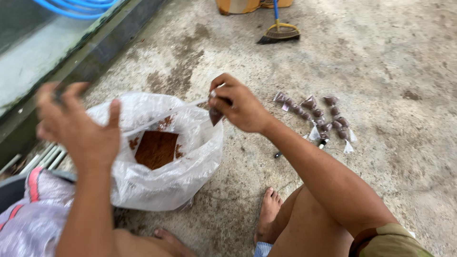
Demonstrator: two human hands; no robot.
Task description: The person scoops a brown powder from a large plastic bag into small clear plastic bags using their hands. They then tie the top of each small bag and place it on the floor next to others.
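My right hand (240, 105) pinches a small clear packet (215, 115) filled with brown powder, held just above the rim of a big clear plastic bag (190, 176). A thin white strip (162, 116) stretches from that hand leftward to my left hand (78, 126), which is raised, blurred, with fingers curled around its far end. Reddish-brown powder (156, 148) lies inside the open big bag on the concrete floor between my hands.
Several small filled packets (319, 116) lie in a cluster on the concrete at the right. A broom (280, 32) rests at the top. A blue hose (76, 7) lies top left by a ledge. Folded plastic (33, 214) sits lower left; my bare feet (269, 212) below.
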